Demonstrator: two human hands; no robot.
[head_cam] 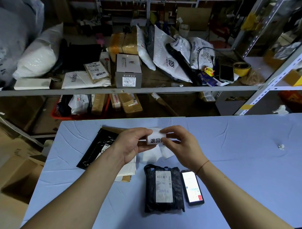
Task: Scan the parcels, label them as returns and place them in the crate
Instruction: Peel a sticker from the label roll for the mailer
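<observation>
Above the blue table (pixel 230 168), my left hand (pixel 130 146) and my right hand (pixel 178 146) both pinch a white return label (pixel 154 140) printed with black characters. Under them lie several white backing sheets (pixel 154 154). A small black parcel (pixel 164 188) with a barcode label lies flat at the table's front. Right beside it a phone (pixel 193 187) lies with its screen lit. A larger black mailer (pixel 97 146) lies to the left, partly hidden by my left forearm. A red crate (pixel 61 114) with several parcels stands on the floor beyond the table.
A metal shelf (pixel 130 91) behind the table carries many bags, taped boxes, a grey box (pixel 128 70) and a parcel bearing a return label (pixel 97 71). Yellow tape roll (pixel 241 67) sits at the right. Cardboard boxes (pixel 16 169) stand left of the table. A crumpled scrap (pixel 281 146) lies right.
</observation>
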